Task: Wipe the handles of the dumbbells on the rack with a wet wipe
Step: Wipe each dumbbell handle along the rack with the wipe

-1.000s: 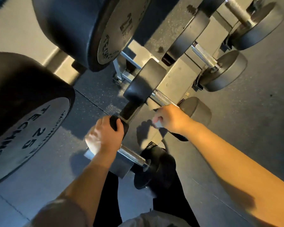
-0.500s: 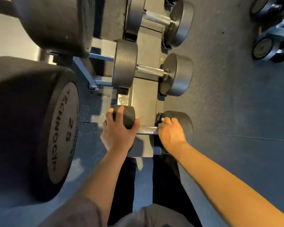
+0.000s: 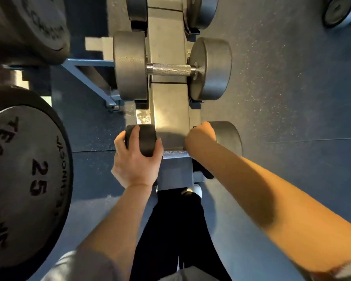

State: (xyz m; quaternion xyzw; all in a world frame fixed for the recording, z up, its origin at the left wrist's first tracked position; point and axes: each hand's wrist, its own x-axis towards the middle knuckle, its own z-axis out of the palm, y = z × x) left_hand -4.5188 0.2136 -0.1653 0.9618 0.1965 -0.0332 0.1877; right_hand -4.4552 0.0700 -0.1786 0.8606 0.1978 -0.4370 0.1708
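Blue speckled rubber floor [image 3: 282,98] under grey rack [image 3: 168,110]; left hand [image 3: 135,159] gripping dumbbell head [image 3: 145,138], right hand [image 3: 199,138] curled on handle [image 3: 173,153].

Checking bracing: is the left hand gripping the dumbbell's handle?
No, the left hand grips the dumbbell's left head, not the handle.

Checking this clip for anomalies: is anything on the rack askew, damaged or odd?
Nothing stands out. The dumbbells sit square in their cradles; the left hand grips the nearest dumbbell's head while the right hand is curled at its handle.
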